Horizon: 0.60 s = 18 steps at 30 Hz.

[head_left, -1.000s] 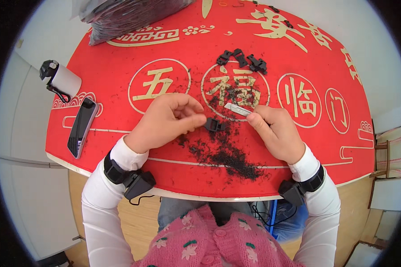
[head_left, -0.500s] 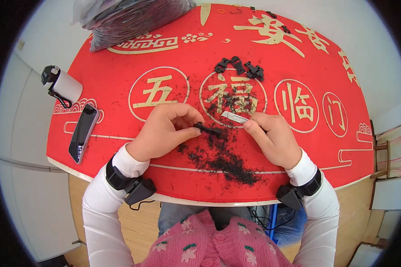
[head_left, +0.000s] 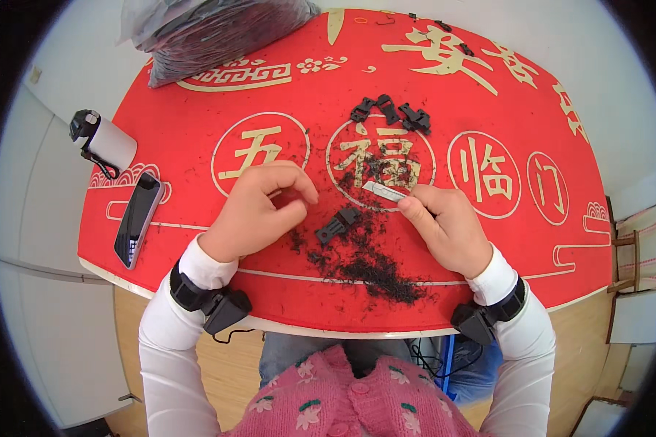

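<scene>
A black plastic buckle (head_left: 337,225) lies on the red tablecloth among dark shavings, just right of and below my left hand. My left hand (head_left: 264,210) hovers beside it with thumb and fingers apart, holding nothing. In my right hand (head_left: 448,224) a utility knife (head_left: 384,191) is gripped, its silver blade pointing left over the cloth. A heap of fine black shavings (head_left: 379,277) spreads between my hands toward the table's near edge. Farther back lie several more black buckles (head_left: 388,109) in a loose group.
A large clear bag of dark pieces (head_left: 219,36) stands at the far left. On the left are a white bottle with a black lid (head_left: 113,142) and a phone (head_left: 138,218). A few small black parts (head_left: 466,49) lie at the far edge. A wooden chair (head_left: 625,258) is at right.
My left hand has let go of the buckle and drawn back slightly left. The buckle now rests on the cloth. My right hand with the knife has hardly moved.
</scene>
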{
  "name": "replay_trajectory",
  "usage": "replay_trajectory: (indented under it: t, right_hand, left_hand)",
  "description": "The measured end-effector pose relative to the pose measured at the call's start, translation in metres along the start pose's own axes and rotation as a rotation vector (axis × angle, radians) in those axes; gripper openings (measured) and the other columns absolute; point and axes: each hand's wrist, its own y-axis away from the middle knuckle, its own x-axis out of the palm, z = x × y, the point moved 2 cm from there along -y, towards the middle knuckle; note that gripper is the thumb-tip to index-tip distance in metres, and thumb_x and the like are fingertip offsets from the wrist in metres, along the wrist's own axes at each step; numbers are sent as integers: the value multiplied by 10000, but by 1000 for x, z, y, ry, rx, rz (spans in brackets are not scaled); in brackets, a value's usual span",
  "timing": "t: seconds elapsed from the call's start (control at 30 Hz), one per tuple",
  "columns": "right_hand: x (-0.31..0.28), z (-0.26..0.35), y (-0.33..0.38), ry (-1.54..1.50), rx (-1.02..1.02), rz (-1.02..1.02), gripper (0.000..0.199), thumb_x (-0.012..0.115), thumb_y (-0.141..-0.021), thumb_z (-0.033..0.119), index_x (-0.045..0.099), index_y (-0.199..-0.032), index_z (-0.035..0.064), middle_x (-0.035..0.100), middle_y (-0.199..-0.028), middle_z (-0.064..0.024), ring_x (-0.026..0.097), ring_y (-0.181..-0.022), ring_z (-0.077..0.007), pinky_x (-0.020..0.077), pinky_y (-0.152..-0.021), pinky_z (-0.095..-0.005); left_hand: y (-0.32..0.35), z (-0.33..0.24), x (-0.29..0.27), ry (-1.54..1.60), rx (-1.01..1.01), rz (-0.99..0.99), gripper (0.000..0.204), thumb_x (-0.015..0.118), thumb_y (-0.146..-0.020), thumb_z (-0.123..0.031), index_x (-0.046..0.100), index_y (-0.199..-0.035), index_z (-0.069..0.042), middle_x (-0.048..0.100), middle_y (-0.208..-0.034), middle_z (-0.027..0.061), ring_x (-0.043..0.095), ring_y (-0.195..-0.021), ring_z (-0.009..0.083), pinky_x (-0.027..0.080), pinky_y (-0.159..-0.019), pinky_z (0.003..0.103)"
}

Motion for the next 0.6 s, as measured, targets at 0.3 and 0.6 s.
replay_trajectory:
  t: [0.3,0.6]
  right_hand:
    - [0,0,0,9,-12,-17,355,533,-975,251,500,-737,-10,389,-583,-149,393,-516,-255,353,-512,-361]
    - [0,0,0,21,-10,-5,340,529,-974,247,523,-752,-10,436,-616,-169,451,-546,-287,375,-531,-369]
  left_hand:
    - [1,-2,17,-114,16,30,221,743,-755,-57,642,-948,-22,597,-767,50,559,-693,138,445,-619,260]
    - [7,-13,24,-192,44,87,256,761,-744,-44,639,-969,-38,590,-741,38,555,-651,118,446,-567,263]
